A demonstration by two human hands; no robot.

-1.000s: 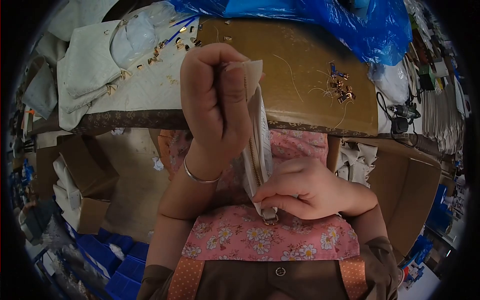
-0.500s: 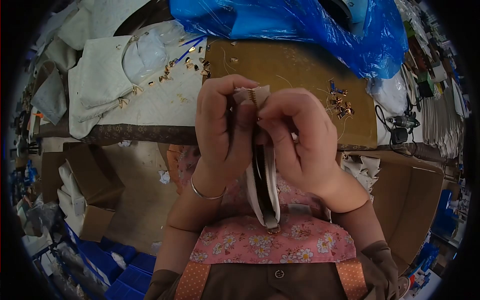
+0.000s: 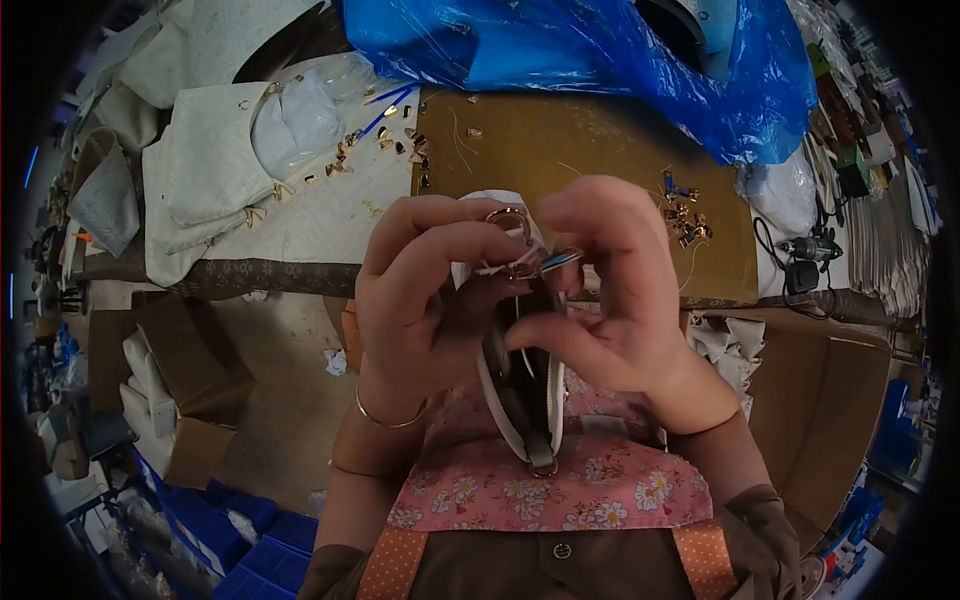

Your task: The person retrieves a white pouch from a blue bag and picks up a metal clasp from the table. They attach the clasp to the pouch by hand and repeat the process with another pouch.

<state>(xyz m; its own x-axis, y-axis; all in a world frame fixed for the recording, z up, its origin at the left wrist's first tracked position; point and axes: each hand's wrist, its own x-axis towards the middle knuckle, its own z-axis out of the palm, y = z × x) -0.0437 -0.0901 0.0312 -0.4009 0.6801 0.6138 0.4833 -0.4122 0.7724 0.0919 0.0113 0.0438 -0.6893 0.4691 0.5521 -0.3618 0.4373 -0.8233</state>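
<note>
A small pale pouch (image 3: 548, 400) with its zipper open hangs lengthwise between my hands, its dark inside showing and its near end over the apron. My left hand (image 3: 430, 285) is closed on the pouch's far end, fingertips around a gold-coloured metal ring (image 3: 507, 214) and a bit of pale fabric. My right hand (image 3: 620, 285) curves around the pouch's right side, its thumb laid across the open mouth and its index finger lifted apart. By its fingers is a shiny, bluish-reflecting metal piece (image 3: 560, 260). Another metal ring (image 3: 543, 469) sits at the pouch's near end.
Loose metal fittings (image 3: 688, 215) lie on the brown board (image 3: 560, 130), and more are scattered on the left (image 3: 345, 150). Blue plastic sheeting (image 3: 560, 50) covers the back. White pouches (image 3: 210, 160) are stacked at left. Cardboard boxes (image 3: 815, 400) stand below the table edge.
Both hands have shifted slightly nearer to me and apart. The right thumb and index finger have left their pinch at the zipper end. The pouch mouth is wider, and metal parts now show.
</note>
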